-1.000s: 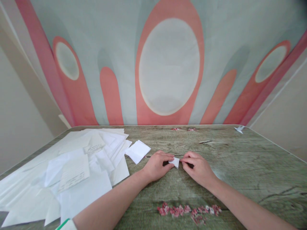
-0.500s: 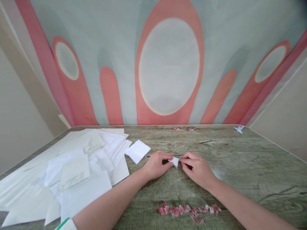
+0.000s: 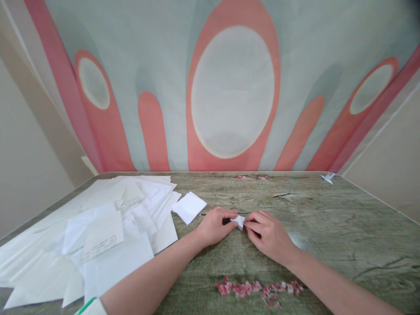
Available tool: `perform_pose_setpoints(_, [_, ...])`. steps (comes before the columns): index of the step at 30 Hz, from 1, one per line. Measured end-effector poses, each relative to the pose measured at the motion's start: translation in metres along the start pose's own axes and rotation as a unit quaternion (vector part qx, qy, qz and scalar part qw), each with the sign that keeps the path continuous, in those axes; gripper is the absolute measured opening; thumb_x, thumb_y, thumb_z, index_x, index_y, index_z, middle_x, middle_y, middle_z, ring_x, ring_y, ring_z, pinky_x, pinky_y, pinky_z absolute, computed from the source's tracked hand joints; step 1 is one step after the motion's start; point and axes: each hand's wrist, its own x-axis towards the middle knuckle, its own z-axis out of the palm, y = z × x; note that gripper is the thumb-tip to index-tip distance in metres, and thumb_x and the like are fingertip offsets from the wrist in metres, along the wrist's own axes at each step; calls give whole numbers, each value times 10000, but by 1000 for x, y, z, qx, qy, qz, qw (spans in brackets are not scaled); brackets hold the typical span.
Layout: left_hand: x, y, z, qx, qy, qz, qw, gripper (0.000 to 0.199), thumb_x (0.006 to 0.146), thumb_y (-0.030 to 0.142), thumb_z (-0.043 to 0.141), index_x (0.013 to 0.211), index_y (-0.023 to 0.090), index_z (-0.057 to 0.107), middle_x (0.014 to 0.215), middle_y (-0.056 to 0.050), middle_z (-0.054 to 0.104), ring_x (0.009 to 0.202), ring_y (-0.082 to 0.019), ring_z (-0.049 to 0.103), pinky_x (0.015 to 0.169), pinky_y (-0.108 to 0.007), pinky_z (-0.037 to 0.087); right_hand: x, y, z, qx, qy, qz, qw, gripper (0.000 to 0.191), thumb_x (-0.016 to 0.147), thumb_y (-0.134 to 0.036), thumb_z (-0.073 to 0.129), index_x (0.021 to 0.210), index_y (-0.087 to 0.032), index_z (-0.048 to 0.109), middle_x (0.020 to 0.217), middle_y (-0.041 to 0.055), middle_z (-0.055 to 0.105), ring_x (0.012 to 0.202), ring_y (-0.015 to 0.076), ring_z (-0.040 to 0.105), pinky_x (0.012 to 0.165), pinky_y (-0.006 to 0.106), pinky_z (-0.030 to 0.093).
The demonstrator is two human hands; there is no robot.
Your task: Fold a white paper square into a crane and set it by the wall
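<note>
A small folded piece of white paper [image 3: 239, 221] lies between my hands at the middle of the table. My left hand [image 3: 215, 225] pinches its left side, thumb below and fingers above. At its right edge, the thumb and fingertips of my right hand [image 3: 267, 232] are closed on the corner. The fingers hide part of the folds. Just beyond my left hand sits a little stack of square white paper [image 3: 189, 207].
A spread pile of white sheets [image 3: 111, 262], some with printed lines, covers the left of the table [image 3: 328, 227]. A small folded paper figure [image 3: 328, 178] stands at the far right corner. A patterned backdrop [image 3: 232, 87] rises behind the table's back edge.
My right hand has moved slightly left and its fingertips now close on the paper's right corner. My left hand keeps its hold.
</note>
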Motion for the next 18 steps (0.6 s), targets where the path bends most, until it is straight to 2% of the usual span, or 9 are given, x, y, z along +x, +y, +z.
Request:
perform_pose_setpoints(9, [-2, -1, 1, 9, 6, 21, 1000, 267, 781, 294, 614, 1041, 247, 652, 1059, -3, 669, 985, -188, 596, 896, -314, 431, 2, -2, 0, 28, 9, 3, 1000, 190, 831, -134, 489, 735, -201, 639, 752, 28, 563, 734, 158, 523, 688, 296, 414])
perform_pose_setpoints(18, [-2, -1, 2, 23, 8, 31, 999, 241, 798, 218, 568, 1022, 232, 654, 1029, -4, 676, 942, -176, 600, 878, -304, 432, 1, -4, 0, 42, -22, -6, 999, 206, 848, -140, 470, 827, -203, 665, 772, 39, 548, 756, 169, 500, 697, 320, 407])
